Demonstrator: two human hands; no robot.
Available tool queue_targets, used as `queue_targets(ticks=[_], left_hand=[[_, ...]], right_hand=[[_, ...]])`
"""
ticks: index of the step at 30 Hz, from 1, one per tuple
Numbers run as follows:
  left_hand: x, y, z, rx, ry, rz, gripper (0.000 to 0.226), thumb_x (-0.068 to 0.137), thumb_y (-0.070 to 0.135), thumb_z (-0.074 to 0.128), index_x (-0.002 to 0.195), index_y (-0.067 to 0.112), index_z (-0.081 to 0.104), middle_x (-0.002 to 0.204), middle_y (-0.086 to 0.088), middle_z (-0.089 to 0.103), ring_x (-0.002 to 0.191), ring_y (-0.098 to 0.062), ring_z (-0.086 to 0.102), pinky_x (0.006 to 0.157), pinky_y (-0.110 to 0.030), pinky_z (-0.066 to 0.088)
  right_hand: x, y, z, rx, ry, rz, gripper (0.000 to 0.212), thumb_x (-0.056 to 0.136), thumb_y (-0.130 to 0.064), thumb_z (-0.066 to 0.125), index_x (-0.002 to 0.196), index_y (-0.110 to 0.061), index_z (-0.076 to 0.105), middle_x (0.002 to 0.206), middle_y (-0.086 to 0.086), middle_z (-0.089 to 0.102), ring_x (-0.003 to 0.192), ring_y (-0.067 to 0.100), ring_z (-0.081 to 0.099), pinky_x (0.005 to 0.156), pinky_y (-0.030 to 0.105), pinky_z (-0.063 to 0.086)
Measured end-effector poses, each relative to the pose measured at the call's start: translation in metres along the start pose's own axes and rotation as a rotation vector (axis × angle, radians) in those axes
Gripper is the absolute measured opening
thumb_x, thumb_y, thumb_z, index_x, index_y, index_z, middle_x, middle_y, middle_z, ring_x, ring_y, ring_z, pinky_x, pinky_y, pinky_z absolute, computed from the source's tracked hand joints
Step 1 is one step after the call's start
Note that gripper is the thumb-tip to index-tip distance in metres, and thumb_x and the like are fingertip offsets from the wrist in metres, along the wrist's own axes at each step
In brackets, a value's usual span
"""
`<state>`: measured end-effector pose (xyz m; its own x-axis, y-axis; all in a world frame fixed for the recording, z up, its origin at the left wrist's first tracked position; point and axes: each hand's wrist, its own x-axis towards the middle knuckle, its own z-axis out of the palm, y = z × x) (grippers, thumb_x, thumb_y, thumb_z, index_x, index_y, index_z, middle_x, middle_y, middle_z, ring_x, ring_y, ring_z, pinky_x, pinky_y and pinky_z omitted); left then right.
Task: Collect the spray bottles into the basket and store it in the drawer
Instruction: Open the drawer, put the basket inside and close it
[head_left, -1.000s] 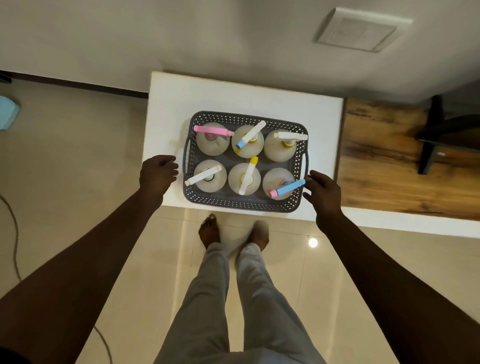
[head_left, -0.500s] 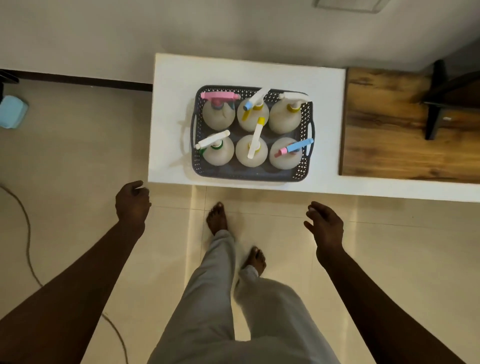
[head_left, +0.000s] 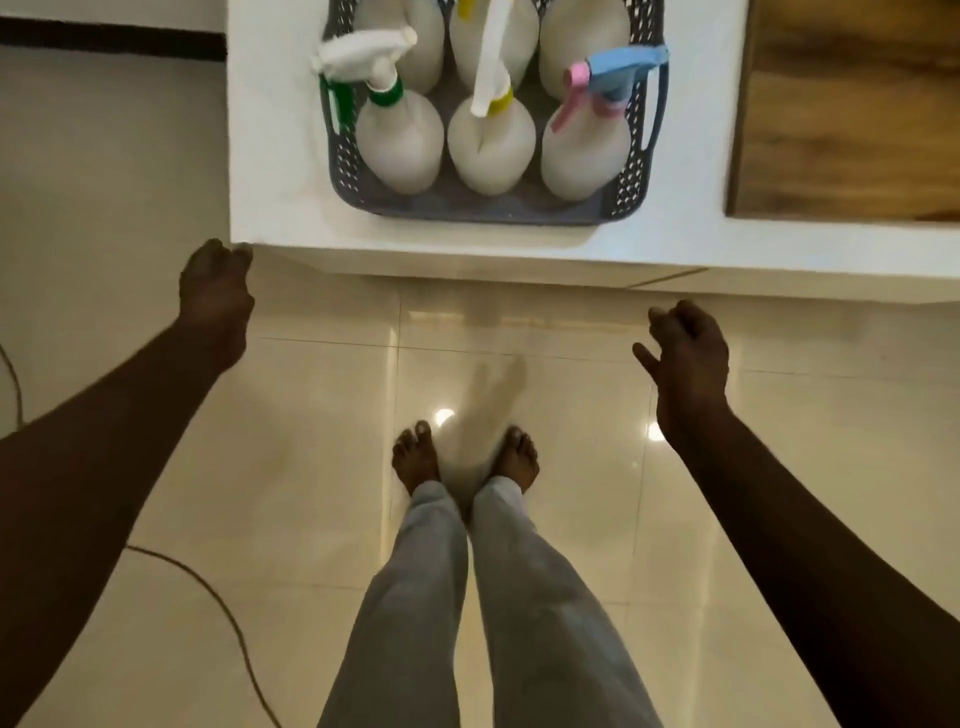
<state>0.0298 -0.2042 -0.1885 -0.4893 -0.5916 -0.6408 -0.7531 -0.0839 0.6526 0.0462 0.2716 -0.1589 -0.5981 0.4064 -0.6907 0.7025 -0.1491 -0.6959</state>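
Observation:
A grey perforated basket (head_left: 483, 208) stands on the white cabinet top (head_left: 275, 171), its far half cut off by the frame's top edge. Inside it stand several white spray bottles; the near row has one with a white-and-green head (head_left: 400, 145), one with a white-and-yellow head (head_left: 491, 150) and one with a blue-and-pink head (head_left: 584, 156). My left hand (head_left: 215, 301) hangs loosely curled just below the cabinet's left corner and holds nothing. My right hand (head_left: 685, 353) hovers over the floor in front of the cabinet, fingers relaxed, holding nothing.
A wooden surface (head_left: 852, 114) adjoins the white top on the right. Below the top runs the cabinet's white front (head_left: 519, 270). Glossy beige floor tiles (head_left: 311, 467) lie underneath, with my bare feet (head_left: 462, 457) together and a cable (head_left: 218, 597) at lower left.
Both hands have left the basket's sides and dropped below the cabinet edge. I have stepped back, my feet have come together, and the view has tilted down, cutting off the basket's far row.

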Motion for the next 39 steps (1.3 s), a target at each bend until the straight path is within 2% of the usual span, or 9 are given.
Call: queue_targets(ticks=[1, 5, 11, 19, 23, 25, 28, 33, 39], left_hand=[[0.005, -0.002, 0.003, -0.024, -0.011, -0.002, 0.005, 0.099, 0.029, 0.062, 0.095, 0.032, 0.062, 0.083, 0.012, 0.05, 0.07, -0.004, 0.044, 0.068, -0.021, 0.046], [0.019, -0.014, 0.011, -0.09, -0.065, 0.002, 0.024, 0.098, 0.021, 0.053, 0.114, 0.035, 0.065, 0.091, 0.011, 0.056, 0.092, -0.015, 0.047, 0.1, -0.035, 0.047], [0.038, -0.021, 0.016, -0.106, -0.022, -0.006, 0.056, 0.081, 0.003, 0.045, 0.125, 0.032, 0.063, 0.103, 0.012, 0.064, 0.096, -0.01, 0.061, 0.098, -0.041, 0.054], [0.03, -0.034, 0.023, -0.057, 0.034, 0.122, 0.03, 0.073, 0.012, 0.052, 0.093, 0.034, 0.053, 0.086, 0.016, 0.063, 0.081, -0.007, 0.06, 0.081, -0.032, 0.05], [0.03, -0.046, 0.014, -0.053, 0.06, 0.19, 0.012, 0.087, 0.03, 0.06, 0.098, 0.03, 0.057, 0.093, 0.011, 0.063, 0.079, -0.012, 0.056, 0.067, -0.028, 0.046], [0.027, -0.056, 0.007, -0.052, 0.094, 0.238, 0.013, 0.097, 0.039, 0.059, 0.091, 0.028, 0.058, 0.085, 0.01, 0.06, 0.074, -0.012, 0.056, 0.063, -0.027, 0.045], [0.012, -0.076, -0.005, -0.026, 0.116, 0.298, 0.019, 0.102, 0.03, 0.061, 0.083, 0.029, 0.057, 0.083, 0.009, 0.065, 0.081, -0.019, 0.063, 0.073, -0.032, 0.05], [-0.022, -0.117, -0.031, -0.199, 0.058, 0.176, 0.018, 0.1, 0.015, 0.067, 0.085, 0.024, 0.065, 0.094, 0.008, 0.078, 0.09, -0.014, 0.07, 0.091, -0.031, 0.057], [-0.054, -0.168, -0.067, -0.22, 0.015, 0.032, 0.007, 0.101, 0.011, 0.067, 0.101, 0.007, 0.072, 0.135, -0.022, 0.067, 0.125, -0.029, 0.066, 0.109, -0.041, 0.054]], right_hand=[[0.003, 0.003, -0.001, -0.012, 0.006, -0.016, 0.058, 0.097, -0.024, 0.074, 0.15, -0.016, 0.051, 0.147, 0.006, 0.053, 0.129, 0.019, 0.06, 0.105, 0.044, 0.058], [0.02, 0.007, -0.002, -0.013, 0.028, -0.066, 0.064, 0.099, -0.023, 0.071, 0.156, -0.018, 0.042, 0.156, 0.007, 0.045, 0.138, 0.022, 0.055, 0.107, 0.045, 0.056], [0.044, 0.005, -0.001, 0.018, 0.041, -0.098, 0.064, 0.099, -0.023, 0.07, 0.155, -0.014, 0.042, 0.15, 0.01, 0.047, 0.137, 0.023, 0.053, 0.108, 0.047, 0.055], [0.061, 0.004, 0.001, -0.005, 0.16, -0.141, 0.063, 0.1, -0.027, 0.068, 0.157, -0.018, 0.041, 0.159, 0.008, 0.043, 0.14, 0.023, 0.051, 0.109, 0.04, 0.054], [0.068, 0.01, -0.009, -0.12, 0.213, -0.224, 0.024, 0.101, -0.027, 0.066, 0.119, -0.024, 0.05, 0.127, -0.003, 0.048, 0.108, 0.016, 0.048, 0.097, 0.031, 0.043], [0.067, 0.014, -0.015, -0.152, 0.215, -0.231, 0.019, 0.101, -0.03, 0.066, 0.119, -0.03, 0.058, 0.121, -0.009, 0.053, 0.104, 0.012, 0.053, 0.096, 0.029, 0.047], [0.058, 0.027, -0.022, -0.26, 0.2, -0.209, 0.044, 0.102, -0.032, 0.064, 0.144, -0.018, 0.061, 0.141, 0.0, 0.063, 0.13, 0.022, 0.061, 0.114, 0.04, 0.05], [0.032, 0.07, -0.03, -0.375, 0.262, -0.173, 0.041, 0.102, -0.026, 0.064, 0.143, -0.02, 0.064, 0.141, 0.001, 0.065, 0.114, 0.011, 0.061, 0.101, 0.024, 0.046], [-0.011, 0.124, -0.05, -0.405, 0.377, -0.107, 0.045, 0.1, -0.026, 0.064, 0.145, -0.021, 0.062, 0.142, 0.0, 0.067, 0.122, 0.019, 0.067, 0.111, 0.035, 0.048]])
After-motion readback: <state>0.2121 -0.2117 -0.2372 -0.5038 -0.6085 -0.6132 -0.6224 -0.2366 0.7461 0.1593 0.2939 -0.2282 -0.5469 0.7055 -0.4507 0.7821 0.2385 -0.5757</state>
